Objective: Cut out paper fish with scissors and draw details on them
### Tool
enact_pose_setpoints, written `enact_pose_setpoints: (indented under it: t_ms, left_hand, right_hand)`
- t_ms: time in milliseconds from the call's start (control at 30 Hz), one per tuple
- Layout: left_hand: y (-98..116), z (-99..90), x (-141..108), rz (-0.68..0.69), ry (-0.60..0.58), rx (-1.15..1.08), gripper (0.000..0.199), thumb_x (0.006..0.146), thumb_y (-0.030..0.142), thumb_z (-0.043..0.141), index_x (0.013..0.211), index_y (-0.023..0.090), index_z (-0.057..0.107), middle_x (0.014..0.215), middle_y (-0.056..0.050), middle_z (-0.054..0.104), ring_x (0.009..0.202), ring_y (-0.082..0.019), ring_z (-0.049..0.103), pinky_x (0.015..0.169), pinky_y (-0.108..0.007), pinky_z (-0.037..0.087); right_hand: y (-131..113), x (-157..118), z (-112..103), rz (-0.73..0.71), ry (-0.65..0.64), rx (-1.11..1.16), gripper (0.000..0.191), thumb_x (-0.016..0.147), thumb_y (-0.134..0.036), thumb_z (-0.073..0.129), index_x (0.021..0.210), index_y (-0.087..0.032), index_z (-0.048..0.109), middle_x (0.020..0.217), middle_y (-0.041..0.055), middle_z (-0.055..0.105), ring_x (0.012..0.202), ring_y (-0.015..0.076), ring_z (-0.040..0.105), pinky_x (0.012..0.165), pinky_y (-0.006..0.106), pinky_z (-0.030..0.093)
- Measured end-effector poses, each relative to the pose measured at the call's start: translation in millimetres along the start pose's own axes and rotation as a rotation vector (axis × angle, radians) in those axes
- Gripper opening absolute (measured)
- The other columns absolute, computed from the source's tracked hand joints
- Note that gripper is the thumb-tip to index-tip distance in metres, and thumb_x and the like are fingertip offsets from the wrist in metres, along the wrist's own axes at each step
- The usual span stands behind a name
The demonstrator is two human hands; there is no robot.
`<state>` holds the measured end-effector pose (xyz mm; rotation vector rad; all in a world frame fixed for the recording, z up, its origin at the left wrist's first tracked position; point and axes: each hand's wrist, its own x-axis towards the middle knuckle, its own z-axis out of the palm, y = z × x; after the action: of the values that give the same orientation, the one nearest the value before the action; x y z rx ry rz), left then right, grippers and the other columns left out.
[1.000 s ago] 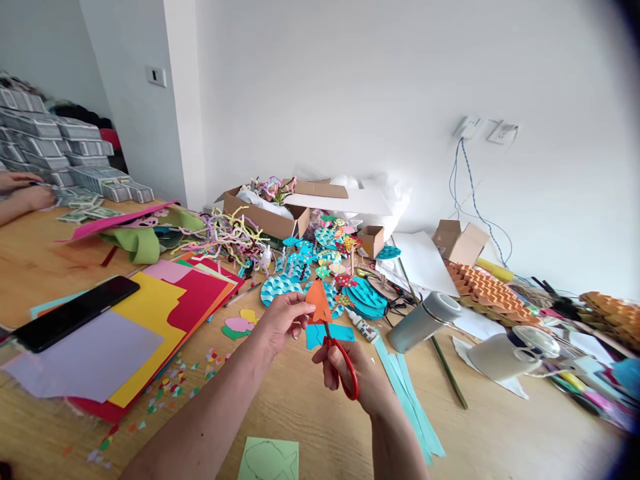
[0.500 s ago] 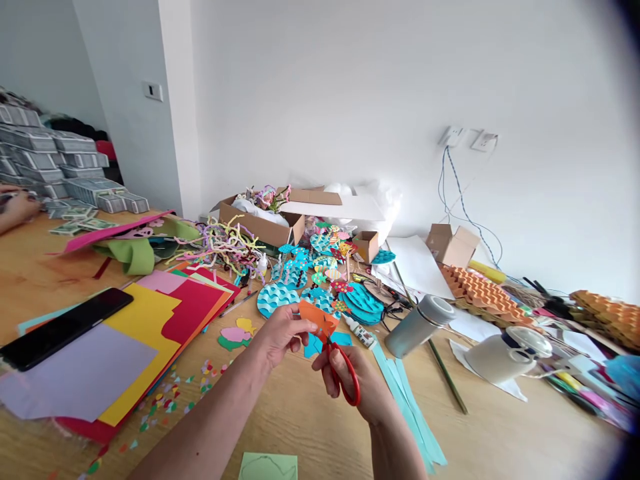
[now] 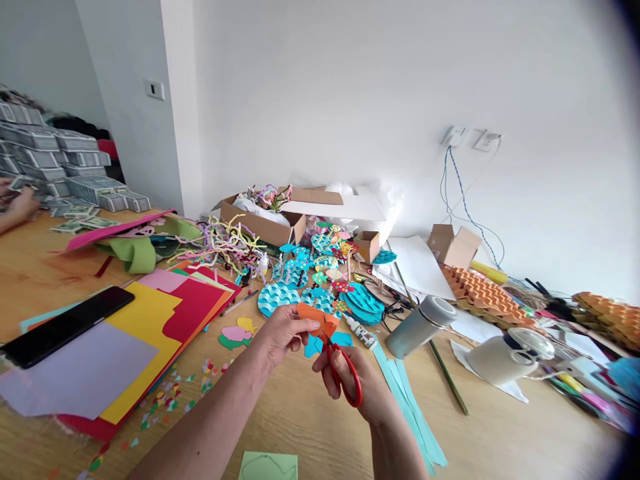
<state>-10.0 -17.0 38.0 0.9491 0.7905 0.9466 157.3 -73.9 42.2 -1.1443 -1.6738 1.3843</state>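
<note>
Between thumb and fingers, my left hand [image 3: 284,333] pinches a piece of orange paper [image 3: 313,315]. My right hand [image 3: 357,380] is closed around the red handles of a pair of scissors [image 3: 354,387], whose blades meet the paper's lower right edge. Blue paper pieces [image 3: 342,339] lie on the table just beyond the scissors. To the left are pink, yellow and green paper cutouts [image 3: 235,335]. A light green paper [image 3: 267,467] with a pencilled outline lies at the near edge.
Coloured paper sheets [image 3: 145,333] and a black phone [image 3: 70,327] lie left, beside scattered scraps. A grey bottle [image 3: 421,327], a white jug [image 3: 505,357] and light blue strips [image 3: 407,407] are right. Another person's hands [image 3: 20,203] are far left, by stacked printed bundles [image 3: 37,160].
The scissors and orange paper have barely shifted between my hands. At the far left, the other person's hands now show more fully, holding a printed slip. The view has moved slightly.
</note>
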Motion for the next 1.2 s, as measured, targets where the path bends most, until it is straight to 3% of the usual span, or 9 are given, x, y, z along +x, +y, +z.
enact_pose_setpoints:
  t_ms: [333, 933, 1200]
  left_hand:
    - [0.8, -0.8, -0.8, -0.025, 0.033, 0.016, 0.033, 0.052, 0.029, 0.076, 0.075, 0.015, 0.058, 0.06, 0.0, 0.06, 0.043, -0.006, 0.044, 0.036, -0.019, 0.022]
    - [3.8, 3.5, -3.2, 0.019, 0.073, 0.169, 0.023, 0.055, 0.033, 0.069, 0.065, 0.014, 0.06, 0.056, 0.0, 0.057, 0.045, -0.008, 0.046, 0.038, -0.02, 0.028]
    - [4.3, 3.6, -2.8, 0.061, 0.056, 0.219, 0.021, 0.056, 0.033, 0.068, 0.061, 0.014, 0.06, 0.052, 0.002, 0.053, 0.041, -0.006, 0.039, 0.037, -0.02, 0.028]
  right_hand:
    - [-0.1, 0.9, -0.3, 0.002, -0.014, -0.009, 0.065, 0.081, -0.073, 0.041, 0.077, -0.012, 0.063, 0.044, -0.0021, 0.049, 0.042, 0.0097, 0.04, 0.044, 0.024, 0.03]
    - [0.7, -0.2, 0.7, -0.007, -0.057, 0.017, 0.061, 0.084, -0.07, 0.04, 0.08, -0.013, 0.061, 0.05, -0.0006, 0.051, 0.046, 0.0105, 0.04, 0.047, 0.025, 0.029]
    - [-3.2, -1.0, 1.1, -0.007, -0.059, 0.025, 0.061, 0.08, -0.074, 0.044, 0.082, -0.014, 0.06, 0.054, 0.0009, 0.054, 0.05, 0.0129, 0.045, 0.049, 0.026, 0.031]
